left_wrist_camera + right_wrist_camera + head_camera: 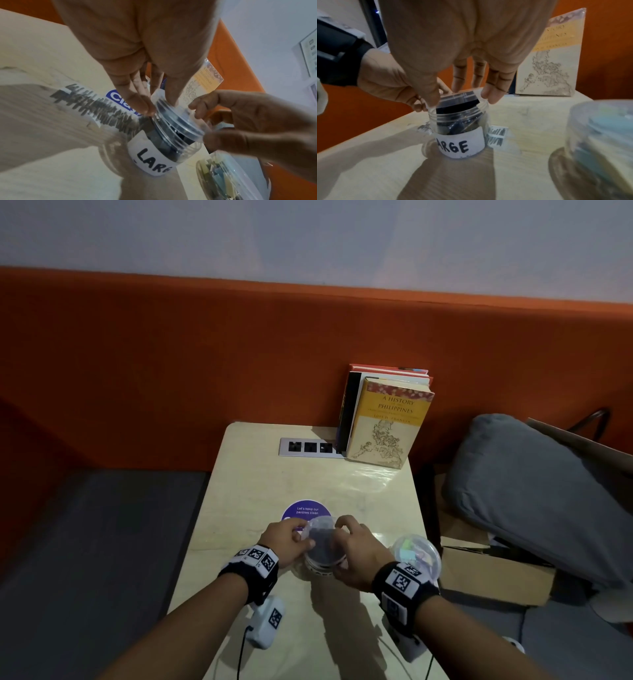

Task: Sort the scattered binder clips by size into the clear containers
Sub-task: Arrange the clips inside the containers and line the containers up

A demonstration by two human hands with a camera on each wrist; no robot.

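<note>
In the head view, the jar (324, 556) stands on the table (359, 501), with the left hand (287, 542) and right hand (356, 549) either side of it, both pinching its clear lid (322, 528); a second container (416, 554) sits just right of the jar. The left wrist view shows the jar's label (150, 159) reading "LARG" and left fingertips (145, 108) pinching the lid's rim. The right wrist view shows dark binder clips (458, 127) inside the jar, and right fingertips (493, 97) curled on the lid.

Overhead head view; close, perhaps blurred, wrists.
</note>
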